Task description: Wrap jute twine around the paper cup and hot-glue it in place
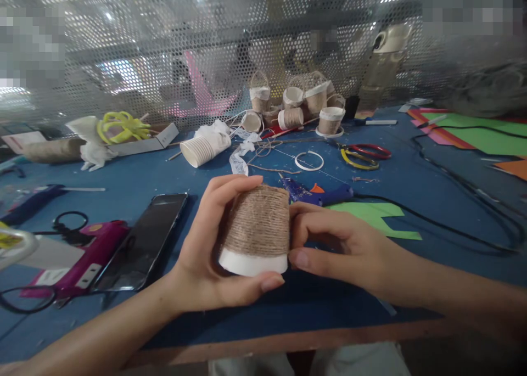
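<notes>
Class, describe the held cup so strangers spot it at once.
Find the blue table, then the left hand at its near side. The cup in its grip is wound in brown twine, white band lowest; unlike the baskets behind, it shows no handle.

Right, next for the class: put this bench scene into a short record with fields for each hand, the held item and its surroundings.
Left hand: grips the twine-wrapped cup
Right hand: fingers curled, at the cup's right side
Cup finish: brown twine rows, white band at lower end
Beyond hands: blue glue gun, green paper
Left side: black phone, magenta tool
Surface: blue tabletop
</notes>
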Motion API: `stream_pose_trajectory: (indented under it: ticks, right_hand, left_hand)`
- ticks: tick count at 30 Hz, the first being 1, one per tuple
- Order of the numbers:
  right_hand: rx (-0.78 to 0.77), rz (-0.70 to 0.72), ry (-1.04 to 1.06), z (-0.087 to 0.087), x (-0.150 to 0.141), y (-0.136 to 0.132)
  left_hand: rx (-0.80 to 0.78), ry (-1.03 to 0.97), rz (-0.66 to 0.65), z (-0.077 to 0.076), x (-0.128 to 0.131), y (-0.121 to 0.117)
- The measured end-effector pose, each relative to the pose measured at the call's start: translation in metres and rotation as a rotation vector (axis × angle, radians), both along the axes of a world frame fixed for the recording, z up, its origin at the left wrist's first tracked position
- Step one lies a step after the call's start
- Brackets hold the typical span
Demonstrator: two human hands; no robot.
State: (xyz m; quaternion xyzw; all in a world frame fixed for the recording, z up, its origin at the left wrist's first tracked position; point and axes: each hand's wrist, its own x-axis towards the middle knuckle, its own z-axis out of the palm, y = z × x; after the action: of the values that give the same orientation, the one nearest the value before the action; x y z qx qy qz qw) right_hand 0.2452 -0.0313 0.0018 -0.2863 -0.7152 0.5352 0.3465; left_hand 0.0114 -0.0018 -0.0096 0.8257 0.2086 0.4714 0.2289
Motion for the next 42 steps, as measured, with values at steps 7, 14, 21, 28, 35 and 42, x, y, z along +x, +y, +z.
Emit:
stream_pose_trajectory:
  ticks: [7, 14, 21, 28, 35, 42]
  right_hand:
    - [0.014, -0.029, -0.024, 0.0002, -0.0015, 0.0020]
    - [0.020, -0.037, -0.043, 0.0016, -0.0013, 0.0004]
    - [0.034, -0.026, -0.032, 0.0040, -0.0012, 0.0007]
    - [0.014, -0.036, -0.038, 0.0021, -0.0004, 0.0009]
    - [0.033, -0.026, -0.043, 0.0047, -0.0020, 0.0019]
    - [0.043, -0.049, -0.043, 0.0032, -0.0029, 0.0009]
  left_hand:
    - [-0.041, 0.004, 0.002, -0.0004, 0.0002, -0.0016]
    - [-0.014, -0.005, 0.000, -0.0003, 0.0002, -0.0005]
    - [-0.127, -0.023, 0.004, 0.0033, -0.0013, -0.0020]
    - [-0.220, -0.054, -0.131, 0.0051, -0.0016, -0.0003]
    - [-0.190, -0.070, -0.117, 0.0025, 0.0005, -0.0002]
    - [-0.165, -0.012, -0.028, 0.0037, -0.0014, -0.0017]
